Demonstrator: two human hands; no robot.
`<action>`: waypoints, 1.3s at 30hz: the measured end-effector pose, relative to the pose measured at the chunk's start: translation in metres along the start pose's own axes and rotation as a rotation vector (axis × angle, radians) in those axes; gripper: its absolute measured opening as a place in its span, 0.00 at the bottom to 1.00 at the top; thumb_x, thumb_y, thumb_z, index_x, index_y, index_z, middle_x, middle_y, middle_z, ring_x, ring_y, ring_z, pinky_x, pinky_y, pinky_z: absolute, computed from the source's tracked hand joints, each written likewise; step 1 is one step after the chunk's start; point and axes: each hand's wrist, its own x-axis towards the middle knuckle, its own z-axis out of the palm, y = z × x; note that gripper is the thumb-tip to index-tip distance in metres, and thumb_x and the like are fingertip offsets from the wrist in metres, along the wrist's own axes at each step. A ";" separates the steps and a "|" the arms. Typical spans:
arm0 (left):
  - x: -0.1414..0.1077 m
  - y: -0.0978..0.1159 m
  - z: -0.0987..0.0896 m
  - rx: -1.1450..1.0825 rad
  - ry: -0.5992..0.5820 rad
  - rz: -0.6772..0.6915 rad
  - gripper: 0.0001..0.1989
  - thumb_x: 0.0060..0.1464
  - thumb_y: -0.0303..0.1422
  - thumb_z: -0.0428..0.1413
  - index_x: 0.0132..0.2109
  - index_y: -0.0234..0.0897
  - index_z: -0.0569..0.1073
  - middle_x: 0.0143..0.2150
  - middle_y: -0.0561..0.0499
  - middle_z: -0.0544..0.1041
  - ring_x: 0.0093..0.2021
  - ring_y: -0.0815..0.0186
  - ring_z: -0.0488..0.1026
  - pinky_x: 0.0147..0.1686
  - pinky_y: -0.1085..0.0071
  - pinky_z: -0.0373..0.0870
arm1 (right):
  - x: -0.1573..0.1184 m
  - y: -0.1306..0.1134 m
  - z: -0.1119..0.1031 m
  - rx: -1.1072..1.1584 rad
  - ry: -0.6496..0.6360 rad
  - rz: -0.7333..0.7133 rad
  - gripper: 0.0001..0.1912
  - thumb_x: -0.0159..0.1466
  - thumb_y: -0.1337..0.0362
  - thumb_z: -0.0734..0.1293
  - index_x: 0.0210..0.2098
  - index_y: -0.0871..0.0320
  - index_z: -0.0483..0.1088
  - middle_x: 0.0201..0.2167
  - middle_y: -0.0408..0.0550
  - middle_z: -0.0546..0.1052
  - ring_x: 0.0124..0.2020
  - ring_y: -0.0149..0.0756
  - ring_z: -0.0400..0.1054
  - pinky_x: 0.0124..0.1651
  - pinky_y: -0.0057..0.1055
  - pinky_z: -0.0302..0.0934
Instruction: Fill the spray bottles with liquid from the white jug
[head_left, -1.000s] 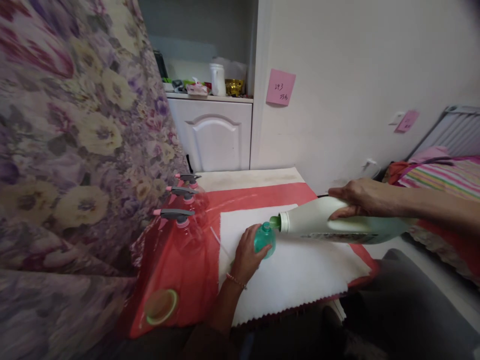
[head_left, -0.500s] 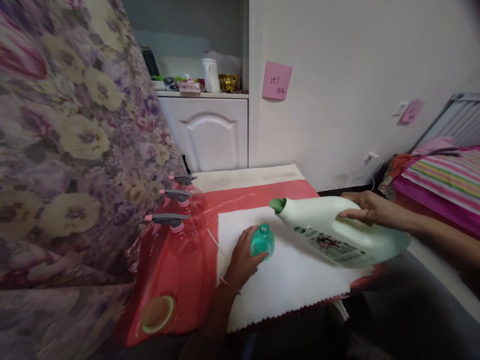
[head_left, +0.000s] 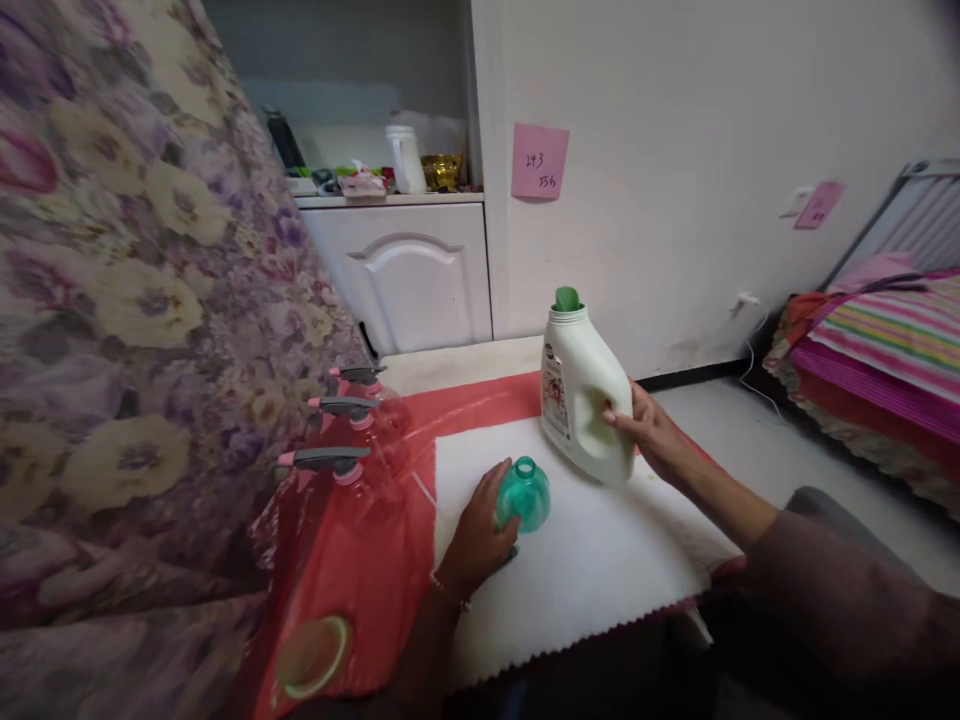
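Note:
My left hand (head_left: 480, 535) is wrapped round a small teal bottle (head_left: 525, 495) with an uncapped neck, upright on the white cloth (head_left: 577, 590). To its right and farther back, my right hand (head_left: 649, 430) grips the handle of a large pale green jug (head_left: 589, 400). The jug is nearly upright, tilted slightly, with a green spout in its open mouth and a label on its left face. Whether its base touches the cloth I cannot tell. Beneath my left hand a dark object (head_left: 507, 558) peeks out, mostly hidden.
Several clear spray bottles with grey and pink triggers (head_left: 341, 465) line the left of the red-covered table (head_left: 375, 600). A round green-rimmed lid or bowl (head_left: 315, 655) lies at the front left. A floral curtain (head_left: 150, 300) hangs at left; a bed (head_left: 885, 350) is at right.
The jug has swung from lying nearly level, mouth toward the teal bottle, to almost upright and farther back. My left hand stays round the teal bottle. The view has shifted slightly.

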 end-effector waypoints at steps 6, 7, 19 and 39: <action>-0.001 -0.002 -0.002 0.020 -0.006 0.015 0.35 0.51 0.23 0.52 0.66 0.35 0.55 0.67 0.39 0.61 0.68 0.55 0.56 0.67 0.50 0.54 | -0.017 0.043 0.006 -0.014 0.007 -0.033 0.15 0.55 0.59 0.74 0.37 0.53 0.67 0.31 0.39 0.69 0.33 0.33 0.62 0.36 0.29 0.58; -0.001 -0.003 -0.002 0.019 -0.007 0.019 0.35 0.51 0.23 0.52 0.66 0.35 0.55 0.67 0.39 0.61 0.68 0.55 0.56 0.66 0.50 0.55 | -0.020 0.045 0.006 -0.030 0.001 -0.031 0.14 0.56 0.59 0.73 0.37 0.53 0.67 0.31 0.39 0.70 0.33 0.33 0.62 0.37 0.30 0.58; -0.020 -0.003 -0.048 0.045 0.012 -0.229 0.19 0.55 0.35 0.52 0.53 0.36 0.71 0.48 0.44 0.78 0.42 0.61 0.76 0.45 0.60 0.74 | -0.069 0.037 -0.011 -0.447 0.375 -0.207 0.19 0.59 0.55 0.71 0.47 0.52 0.66 0.47 0.50 0.71 0.51 0.45 0.66 0.58 0.49 0.59; -0.046 -0.004 -0.045 0.435 -0.383 -0.148 0.27 0.51 0.16 0.44 0.53 0.39 0.74 0.51 0.44 0.75 0.48 0.59 0.71 0.49 0.66 0.66 | -0.057 0.108 0.091 -0.445 -0.169 -0.006 0.52 0.40 0.64 0.80 0.61 0.50 0.56 0.61 0.53 0.64 0.63 0.52 0.59 0.65 0.51 0.51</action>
